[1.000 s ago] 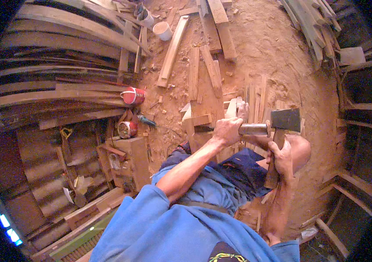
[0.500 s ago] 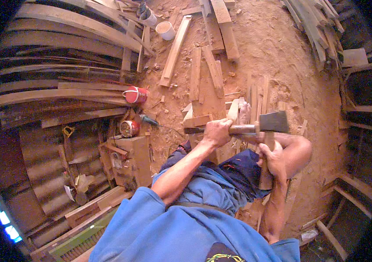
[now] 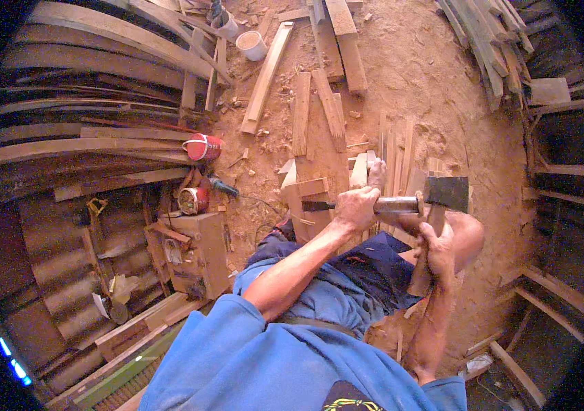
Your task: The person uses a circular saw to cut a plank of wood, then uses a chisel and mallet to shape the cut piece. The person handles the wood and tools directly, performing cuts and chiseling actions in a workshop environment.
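My left hand (image 3: pixel 357 209) is wrapped round a chisel (image 3: pixel 397 205), which lies nearly level. Its dark blade points left, over a small wooden block (image 3: pixel 308 187); whether the tip touches wood I cannot tell. In my right hand (image 3: pixel 439 249) is the wooden handle of a hatchet (image 3: pixel 447 194). The hatchet's dark, broad head is just right of the chisel's handle end, touching or very close to it. My bent right leg is below and behind the hatchet, and a bare foot (image 3: pixel 376 175) shows beyond my left hand.
Loose boards (image 3: pixel 268 79) lie on the sawdust-covered floor ahead. Curved planks (image 3: pixel 107 103) are stacked at left, near a red bucket (image 3: pixel 203 146), a power tool (image 3: pixel 224 187) with a cord, and a wooden box (image 3: pixel 198 253). More timber (image 3: pixel 484 51) leans at far right.
Both hands have shifted right with the chisel and hatchet, and more of the chisel's blade shows left of my left hand. The whole view has slid slightly.
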A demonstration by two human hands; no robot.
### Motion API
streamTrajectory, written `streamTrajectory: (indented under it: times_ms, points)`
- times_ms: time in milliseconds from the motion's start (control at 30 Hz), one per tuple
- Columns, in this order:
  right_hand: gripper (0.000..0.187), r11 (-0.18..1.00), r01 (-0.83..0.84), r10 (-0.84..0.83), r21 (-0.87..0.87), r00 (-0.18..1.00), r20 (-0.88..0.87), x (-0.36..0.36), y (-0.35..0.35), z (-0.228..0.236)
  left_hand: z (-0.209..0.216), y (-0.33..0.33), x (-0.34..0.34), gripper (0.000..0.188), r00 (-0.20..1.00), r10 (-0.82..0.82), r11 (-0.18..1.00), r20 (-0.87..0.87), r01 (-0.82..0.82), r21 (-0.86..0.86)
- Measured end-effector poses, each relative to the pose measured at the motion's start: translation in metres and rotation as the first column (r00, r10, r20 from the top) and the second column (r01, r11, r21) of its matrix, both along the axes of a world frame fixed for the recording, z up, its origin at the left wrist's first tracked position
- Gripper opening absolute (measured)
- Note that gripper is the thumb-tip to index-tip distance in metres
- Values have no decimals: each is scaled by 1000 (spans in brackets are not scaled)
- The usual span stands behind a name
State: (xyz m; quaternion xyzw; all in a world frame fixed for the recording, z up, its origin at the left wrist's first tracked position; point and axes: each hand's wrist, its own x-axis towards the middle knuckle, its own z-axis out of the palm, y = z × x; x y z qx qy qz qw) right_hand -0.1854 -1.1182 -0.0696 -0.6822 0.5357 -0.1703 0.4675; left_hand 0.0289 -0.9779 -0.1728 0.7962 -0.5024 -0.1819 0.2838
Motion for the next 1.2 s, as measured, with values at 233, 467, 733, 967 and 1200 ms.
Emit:
streamTrajectory:
  times_ms: [233,467,733,967,1200]
  points:
    - [23,976,153,-179,158,970,164,27,19,16,-4,-2,0,17,1000,-10,1000,25,9,20]
    - [27,902,79,-40,425,994,-100,11,2,3,-2,-12,-9,12,998,-57,996,22,55,75]
    - [27,879,-61,59,474,998,19,27,30,-15,-10,14,12,11,1000,-5,973,29,-2,230]
    - [34,892,83,-134,444,987,86,-15,20,9,30,-20,-3,22,992,-68,983,-103,49,-178]
    - [19,903,214,-290,373,943,162,-51,12,54,58,-53,-30,29,978,-132,960,-160,85,-268]
